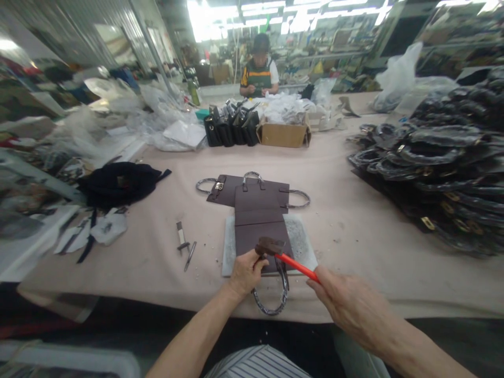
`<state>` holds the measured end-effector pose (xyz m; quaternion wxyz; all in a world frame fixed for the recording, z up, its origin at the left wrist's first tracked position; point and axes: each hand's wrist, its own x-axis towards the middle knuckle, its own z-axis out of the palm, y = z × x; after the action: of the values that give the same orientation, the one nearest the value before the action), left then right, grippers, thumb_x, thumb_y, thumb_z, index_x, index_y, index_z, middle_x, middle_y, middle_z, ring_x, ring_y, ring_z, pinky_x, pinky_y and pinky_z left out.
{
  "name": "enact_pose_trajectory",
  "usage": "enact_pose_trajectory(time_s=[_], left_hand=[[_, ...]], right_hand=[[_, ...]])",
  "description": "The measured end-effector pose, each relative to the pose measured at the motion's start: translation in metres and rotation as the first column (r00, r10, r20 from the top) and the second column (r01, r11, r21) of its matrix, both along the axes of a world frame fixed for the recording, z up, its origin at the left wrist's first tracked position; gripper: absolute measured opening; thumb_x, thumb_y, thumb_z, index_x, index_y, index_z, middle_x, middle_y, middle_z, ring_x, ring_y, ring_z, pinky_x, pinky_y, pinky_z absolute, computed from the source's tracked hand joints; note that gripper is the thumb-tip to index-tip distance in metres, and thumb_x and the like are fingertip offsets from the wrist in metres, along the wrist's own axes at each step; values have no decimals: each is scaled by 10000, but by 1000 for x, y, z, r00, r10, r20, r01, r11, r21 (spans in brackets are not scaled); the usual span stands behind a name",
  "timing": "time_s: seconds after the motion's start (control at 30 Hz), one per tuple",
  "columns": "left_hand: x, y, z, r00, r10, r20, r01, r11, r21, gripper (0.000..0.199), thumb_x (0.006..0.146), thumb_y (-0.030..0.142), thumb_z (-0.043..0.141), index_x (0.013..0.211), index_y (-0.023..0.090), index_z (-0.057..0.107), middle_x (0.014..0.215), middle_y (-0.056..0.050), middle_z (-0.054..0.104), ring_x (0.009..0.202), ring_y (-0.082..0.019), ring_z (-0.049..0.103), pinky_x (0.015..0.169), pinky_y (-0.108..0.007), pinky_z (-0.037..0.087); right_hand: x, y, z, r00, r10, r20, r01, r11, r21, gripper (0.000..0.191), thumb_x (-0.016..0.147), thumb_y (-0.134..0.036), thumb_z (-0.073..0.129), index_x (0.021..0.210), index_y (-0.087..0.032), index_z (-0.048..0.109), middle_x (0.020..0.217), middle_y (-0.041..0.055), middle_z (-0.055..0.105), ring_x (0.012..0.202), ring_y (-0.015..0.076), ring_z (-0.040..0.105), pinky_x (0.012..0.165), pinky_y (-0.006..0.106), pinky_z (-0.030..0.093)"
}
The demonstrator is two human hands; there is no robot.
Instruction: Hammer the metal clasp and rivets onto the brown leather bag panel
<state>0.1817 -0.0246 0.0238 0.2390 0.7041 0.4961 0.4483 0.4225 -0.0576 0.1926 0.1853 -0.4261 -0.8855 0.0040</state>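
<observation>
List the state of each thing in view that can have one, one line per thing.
Hammer, gripped by its red handle
Right hand, closed on the hammer
Left hand, fingers bent near the hammer's head; grip unclear
Brown bag piece, opened out flat
Slab, partly covered
Metal tools, lying loose
Cardboard box, open, filled
Black bags, standing in a row

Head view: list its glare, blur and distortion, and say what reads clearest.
Head view, top: long white ceiling lights wash out to glare; head view, right edge: the stacked dark bag pieces with shiny plastic-wrapped handles look stretched and soft; head view, centre: the flat dark brown bag piece and the metal-headed hammer with a red handle read clearest, though fine detail is soft.
</observation>
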Motion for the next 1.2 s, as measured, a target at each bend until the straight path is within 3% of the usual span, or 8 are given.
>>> enact_pose_trajectory(time_s=[0.2, 0.47, 0.63, 0.77, 0.93, 1.0, 1.1, 1.2], left_hand=[[0, -1, 1, 1000, -10, -7, 10, 1000, -19, 112, 881, 95, 626, 906, 194, 672, 859, -27, 727, 791, -169, 695, 746, -260, 553], [0, -2, -1, 999, 11, -39, -10, 1000, 20, 88, 908, 147, 621, 950, 199, 678, 884, -46, 732, 827, -192, 710, 772, -290, 582], [-1, -1, 1, 998, -13, -66, 13, 1000, 9, 76, 910, 145, 615, 872, 194, 660, 792, -30, 703, 734, -177, 692, 707, -270, 571], [-1, -1, 5, 999, -28, -41, 28, 1000, -6, 77, 921, 145, 608, 946, 192, 665, 910, -48, 737, 833, -186, 711, 779, -288, 581], [-4, -3, 8, 998, -65, -16, 64, 997, -40, 98, 938, 155, 597, 1004, 191, 660, 971, -52, 743, 894, -188, 714, 821, -299, 581], [-6, -3, 10, 997, -78, -3, 78, 996, -33, 136, 946, 162, 590, 1061, 189, 657, 1006, -59, 742, 931, -189, 714, 850, -304, 580], [-8, -4, 13, 997, -83, 3, 83, 996, -15, 173, 951, 169, 592, 1111, 187, 654, 1043, -72, 737, 981, -194, 709, 894, -315, 578], [-8, -4, 17, 997, -70, -13, 70, 998, -1, 148, 944, 170, 612, 1081, 186, 665, 1030, -73, 733, 983, -195, 706, 897, -314, 578]], right_hand=[[-1, -4, 2, 992, -40, -117, 48, 997, 68, 294, 1061, -327, 367, 811, -228, 484, 504, -52, 518, 375, 103, 448, 433, 276, 266], [2, -10, 9, 951, -250, -181, 227, 965, -134, 427, 1028, -524, 295, 742, -279, 497, 485, 15, 519, 395, 151, 436, 451, 335, 248], [13, -6, -4, 983, -182, -18, 166, 926, -340, 414, 995, -542, 339, 710, -264, 454, 433, -20, 470, 338, 129, 290, 454, 341, 105], [36, 9, -22, 928, -372, -10, 316, 803, -505, 366, 942, -542, 413, 721, -253, 453, 502, -17, 500, 429, 140, 381, 498, 310, 198], [62, 36, -73, 768, -640, 34, 392, 428, -814, 349, 941, -517, 346, 726, -253, 425, 548, -41, 442, 445, 150, 438, 483, 289, 321], [70, 44, -93, 717, -689, 103, 463, 360, -810, 325, 965, -470, 341, 750, -247, 439, 575, -29, 462, 465, 161, 464, 495, 298, 344], [70, 49, -108, 735, -661, 150, 612, 552, -566, 249, 965, -366, 415, 850, -196, 556, 768, 82, 601, 660, 220, 562, 621, 347, 406], [48, 48, -109, 876, -480, 39, 475, 847, -238, 248, 966, -291, 465, 1086, -144, 624, 1122, 192, 630, 959, 291, 595, 819, 421, 456]])
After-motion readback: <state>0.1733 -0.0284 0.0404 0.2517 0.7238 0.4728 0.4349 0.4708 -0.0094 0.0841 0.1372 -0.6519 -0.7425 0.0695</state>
